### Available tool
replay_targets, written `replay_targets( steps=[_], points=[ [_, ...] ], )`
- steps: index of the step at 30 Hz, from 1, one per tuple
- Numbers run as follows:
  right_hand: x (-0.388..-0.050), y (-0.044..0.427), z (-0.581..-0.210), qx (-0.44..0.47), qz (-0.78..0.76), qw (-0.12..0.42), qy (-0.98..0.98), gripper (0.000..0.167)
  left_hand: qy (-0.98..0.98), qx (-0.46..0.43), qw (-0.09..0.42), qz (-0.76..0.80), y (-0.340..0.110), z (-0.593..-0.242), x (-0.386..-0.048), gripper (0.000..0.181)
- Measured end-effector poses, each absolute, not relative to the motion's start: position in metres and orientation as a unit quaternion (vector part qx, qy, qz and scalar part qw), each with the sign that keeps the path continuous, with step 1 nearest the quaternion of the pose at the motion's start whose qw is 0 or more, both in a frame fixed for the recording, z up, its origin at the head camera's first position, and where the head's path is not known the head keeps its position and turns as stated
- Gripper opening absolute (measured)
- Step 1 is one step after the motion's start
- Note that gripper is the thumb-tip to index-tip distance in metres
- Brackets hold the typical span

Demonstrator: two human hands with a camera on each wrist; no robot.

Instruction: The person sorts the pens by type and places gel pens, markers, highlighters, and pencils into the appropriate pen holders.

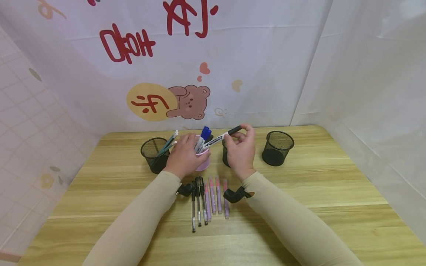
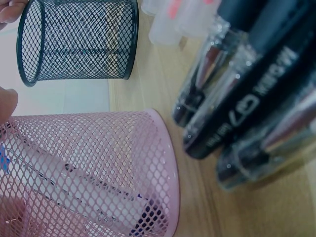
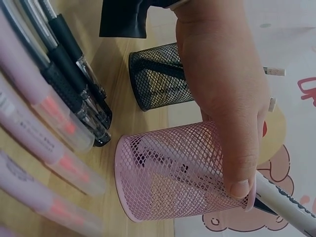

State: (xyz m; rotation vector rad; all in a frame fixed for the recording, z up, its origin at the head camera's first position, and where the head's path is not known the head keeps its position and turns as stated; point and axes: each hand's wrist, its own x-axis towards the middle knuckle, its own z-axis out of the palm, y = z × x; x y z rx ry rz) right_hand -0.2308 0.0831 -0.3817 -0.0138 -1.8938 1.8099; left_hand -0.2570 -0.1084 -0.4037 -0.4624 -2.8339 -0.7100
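Note:
My left hand (image 1: 185, 157) grips the pink mesh cup (image 1: 203, 166), its thumb over the rim, as the right wrist view shows on the cup (image 3: 163, 207). White markers with blue caps (image 1: 205, 133) stand in the cup, beside a dark cap. My right hand (image 1: 242, 151) pinches a white marker (image 1: 214, 141) near its black cap; the marker slants down to the left, its lower end at the cup's mouth. Whether that end is inside the cup, I cannot tell.
A black mesh cup (image 1: 154, 162) holds green sticks with white tips at the left. Another black cup (image 1: 225, 157) is partly behind my right hand; a third (image 1: 277, 147) stands farther right. Black pens (image 1: 199, 203) and pink-purple highlighters (image 1: 217, 195) lie in front.

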Motion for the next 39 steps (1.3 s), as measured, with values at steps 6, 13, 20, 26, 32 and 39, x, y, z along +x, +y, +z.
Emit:
replay_targets(
  steps=[6, 13, 20, 26, 32, 39],
  points=[
    [-0.2302, 0.0805, -0.3822, 0.012, 0.653, 0.266, -0.709, 0.05, -0.953, -0.156, 0.094, -0.242, -0.1086, -0.4033, -0.2559, 0.074],
    [-0.228, 0.0765, -0.3797, 0.038, 0.635, 0.265, -0.724, 0.05, -0.953, -0.155, 0.096, -0.244, -0.1085, -0.4037, -0.2561, 0.072],
    [-0.2266, 0.0741, -0.3785, 0.034, 0.62, 0.243, -0.745, 0.05, -0.952, -0.154, 0.098, -0.244, -0.1081, -0.4041, -0.2564, 0.073],
    [-0.2266, 0.0736, -0.379, 0.033, 0.611, 0.226, -0.758, 0.052, -0.953, -0.153, 0.095, -0.245, -0.1083, -0.4047, -0.2569, 0.073],
    [-0.2257, 0.0742, -0.3817, 0.047, 0.587, 0.231, -0.774, 0.043, -0.953, -0.153, 0.097, -0.244, -0.1084, -0.4042, -0.2565, 0.074],
    [-0.2231, 0.0736, -0.3828, 0.051, 0.554, 0.257, -0.79, 0.029, -0.955, -0.15, 0.098, -0.238, -0.1081, -0.4045, -0.2565, 0.075]
  ],
)
